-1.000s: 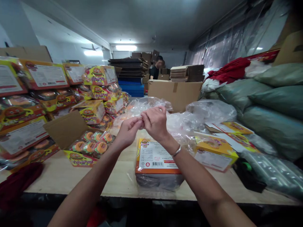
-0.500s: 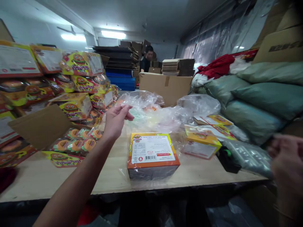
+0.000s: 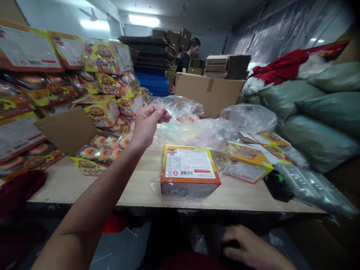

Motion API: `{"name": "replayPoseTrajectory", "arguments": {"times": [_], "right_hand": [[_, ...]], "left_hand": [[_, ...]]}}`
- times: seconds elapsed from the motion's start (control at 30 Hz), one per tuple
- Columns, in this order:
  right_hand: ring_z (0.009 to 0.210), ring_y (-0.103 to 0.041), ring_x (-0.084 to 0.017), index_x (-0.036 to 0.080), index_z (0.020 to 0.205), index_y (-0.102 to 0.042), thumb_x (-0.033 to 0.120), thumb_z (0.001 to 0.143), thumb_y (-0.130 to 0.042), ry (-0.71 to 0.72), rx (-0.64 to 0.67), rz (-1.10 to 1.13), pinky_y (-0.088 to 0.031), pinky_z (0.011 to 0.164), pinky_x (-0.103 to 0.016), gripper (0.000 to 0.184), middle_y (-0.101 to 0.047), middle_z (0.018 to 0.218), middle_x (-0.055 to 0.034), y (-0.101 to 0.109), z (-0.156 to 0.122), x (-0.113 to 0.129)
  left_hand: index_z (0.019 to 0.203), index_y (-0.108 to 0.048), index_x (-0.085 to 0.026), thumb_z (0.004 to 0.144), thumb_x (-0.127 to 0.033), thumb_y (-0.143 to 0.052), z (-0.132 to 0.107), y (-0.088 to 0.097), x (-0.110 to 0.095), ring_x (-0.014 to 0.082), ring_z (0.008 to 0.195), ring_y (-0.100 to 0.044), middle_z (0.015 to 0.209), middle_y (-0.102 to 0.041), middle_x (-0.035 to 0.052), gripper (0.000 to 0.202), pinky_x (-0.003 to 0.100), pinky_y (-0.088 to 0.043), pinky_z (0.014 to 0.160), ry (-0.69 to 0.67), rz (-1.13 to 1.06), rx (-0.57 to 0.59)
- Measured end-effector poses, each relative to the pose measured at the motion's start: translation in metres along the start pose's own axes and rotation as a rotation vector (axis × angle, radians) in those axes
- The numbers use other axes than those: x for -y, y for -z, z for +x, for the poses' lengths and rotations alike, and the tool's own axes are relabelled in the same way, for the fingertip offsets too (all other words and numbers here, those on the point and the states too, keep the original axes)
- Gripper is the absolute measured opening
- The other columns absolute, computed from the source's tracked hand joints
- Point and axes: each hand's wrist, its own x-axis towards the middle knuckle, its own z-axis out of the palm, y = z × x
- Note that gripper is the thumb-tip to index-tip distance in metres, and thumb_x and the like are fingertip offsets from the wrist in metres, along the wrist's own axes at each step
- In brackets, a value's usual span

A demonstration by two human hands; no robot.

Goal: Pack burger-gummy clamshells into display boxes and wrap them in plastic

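Observation:
My left hand (image 3: 153,119) is raised over the table behind the box, its fingers curled into a pinch. Whatever is in that pinch, if anything, is too small or too clear to make out. In front of it a yellow and orange box (image 3: 188,168) lies with its white label and barcode facing up. Clear plastic film shows around the box's edges. Below the table's front edge, near my lap, is my right hand (image 3: 247,245); it is smeared by motion and its grip is unclear.
An open display box of toy burgers (image 3: 104,148) stands left, by stacked printed boxes (image 3: 107,84). Clear plastic bags (image 3: 197,129) lie behind. On the right are another printed box (image 3: 249,159), a black tape dispenser (image 3: 277,185) and bulging sacks (image 3: 317,138). A person (image 3: 187,58) stands beyond a carton.
My right hand has come from the far right down to below the table edge. My left hand keeps its pinch above the table. The view has shifted, and the person in back has turned.

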Motion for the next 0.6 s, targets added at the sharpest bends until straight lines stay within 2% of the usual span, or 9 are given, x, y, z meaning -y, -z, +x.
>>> {"name": "replayPoseTrajectory", "arguments": {"times": [0.07,0.1,0.17,0.23,0.27,0.33,0.43,0.5,0.6], "right_hand": [[0.092,-0.068,-0.017,0.026,0.107,-0.069,0.029,0.089,-0.060,0.255,0.101,-0.008,-0.056,0.082,-0.029,0.021,-0.073,0.103,-0.0043,-0.009,0.039,0.032],[0.106,-0.064,-0.018,0.025,0.116,-0.066,0.027,0.090,-0.058,0.390,0.070,-0.068,-0.053,0.093,-0.032,0.026,-0.069,0.118,-0.0055,-0.012,0.060,0.049],[0.120,-0.055,-0.023,0.024,0.122,-0.062,0.021,0.093,-0.054,0.543,-0.136,-0.238,-0.045,0.103,-0.040,0.030,-0.060,0.134,-0.0084,-0.015,0.100,0.075],[0.122,-0.052,-0.029,0.017,0.126,-0.059,0.025,0.091,-0.059,0.432,-0.352,-0.348,-0.043,0.100,-0.047,0.036,-0.055,0.137,-0.0166,-0.015,0.134,0.085],[0.116,-0.054,-0.031,0.014,0.123,-0.060,0.030,0.088,-0.063,0.339,-0.390,-0.363,-0.044,0.095,-0.047,0.038,-0.059,0.130,-0.0195,-0.013,0.148,0.084],[0.095,-0.060,-0.027,0.013,0.104,-0.067,0.036,0.084,-0.069,0.193,-0.300,-0.293,-0.046,0.080,-0.040,0.030,-0.068,0.104,-0.0151,-0.006,0.170,0.074],[0.065,-0.054,-0.013,0.017,0.076,-0.066,0.029,0.086,-0.064,0.158,-0.050,-0.040,-0.037,0.062,-0.025,0.016,-0.064,0.070,0.0003,0.008,0.192,0.054],[0.058,-0.047,-0.009,0.017,0.068,-0.063,0.027,0.086,-0.063,0.130,-0.024,0.098,-0.031,0.057,-0.023,0.021,-0.057,0.061,0.0043,0.013,0.204,0.044],[0.054,-0.036,-0.008,0.016,0.058,-0.055,0.030,0.085,-0.063,0.064,-0.071,0.156,-0.025,0.054,-0.024,0.031,-0.042,0.053,0.0065,0.014,0.219,0.036]], "left_hand": [[0.069,-0.064,-0.015,0.077,-0.027,-0.061,0.001,0.001,-0.003,0.0126,0.062,-0.063,0.067,-0.068,0.0033,0.015,0.024,-0.049,0.064,0.023,0.012,-0.014],[0.069,-0.063,-0.015,0.078,-0.025,-0.060,0.001,0.002,-0.005,0.0124,0.061,-0.063,0.066,-0.068,0.0032,0.014,0.024,-0.049,0.064,0.038,0.018,-0.024],[0.068,-0.062,-0.015,0.079,-0.021,-0.058,0.002,0.004,-0.009,0.0123,0.060,-0.062,0.066,-0.068,0.0032,0.013,0.024,-0.050,0.064,0.060,0.028,-0.040],[0.068,-0.061,-0.015,0.080,-0.017,-0.057,0.003,0.006,-0.013,0.0127,0.060,-0.062,0.066,-0.067,0.0040,0.013,0.025,-0.050,0.064,0.073,0.044,-0.044],[0.068,-0.061,-0.014,0.081,-0.016,-0.057,0.004,0.006,-0.015,0.0131,0.060,-0.063,0.066,-0.067,0.0045,0.014,0.025,-0.050,0.064,0.075,0.051,-0.044],[0.068,-0.061,-0.014,0.083,-0.014,-0.056,0.005,0.005,-0.018,0.0137,0.061,-0.063,0.066,-0.067,0.0053,0.015,0.027,-0.051,0.065,0.084,0.058,-0.042],[0.068,-0.060,-0.013,0.085,-0.013,-0.054,0.005,-0.001,-0.022,0.0131,0.060,-0.063,0.065,-0.067,0.0049,0.018,0.025,-0.050,0.064,0.089,0.046,-0.031],[0.068,-0.059,-0.014,0.085,-0.012,-0.053,0.001,-0.007,-0.025,0.0121,0.059,-0.063,0.063,-0.065,0.0034,0.018,0.024,-0.049,0.062,0.072,0.072,-0.009],[0.067,-0.059,-0.014,0.083,-0.012,-0.056,-0.012,-0.013,-0.030,0.0115,0.058,-0.061,0.061,-0.064,0.0016,0.016,0.024,-0.050,0.064,0.031,0.157,0.047]]}}
